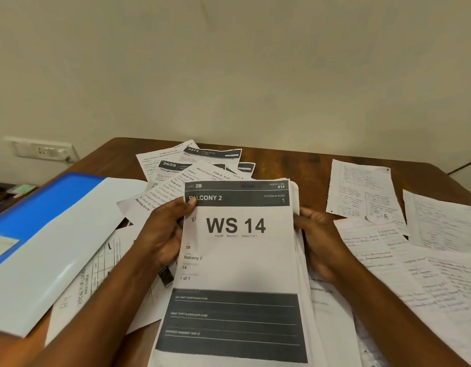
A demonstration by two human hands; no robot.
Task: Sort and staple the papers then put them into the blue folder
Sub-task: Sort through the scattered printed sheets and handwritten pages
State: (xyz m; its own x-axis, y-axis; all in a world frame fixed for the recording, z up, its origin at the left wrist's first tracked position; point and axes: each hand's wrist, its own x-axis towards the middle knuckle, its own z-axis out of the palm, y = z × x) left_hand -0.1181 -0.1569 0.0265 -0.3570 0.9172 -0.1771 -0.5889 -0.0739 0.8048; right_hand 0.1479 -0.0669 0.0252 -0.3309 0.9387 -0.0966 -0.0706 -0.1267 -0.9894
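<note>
Head view shows your wooden table [295,165] strewn with loose sheets [419,260], with the blue folder [43,207] lying open at the left; you hold a stack of papers [237,260] titled "WS 14" above the middle. Your left hand [165,234] pinches its top-left edge with thumb on the front; your right hand [319,245] clasps its right edge; a small black stapler [166,275] peeks out beneath your left hand.
</note>
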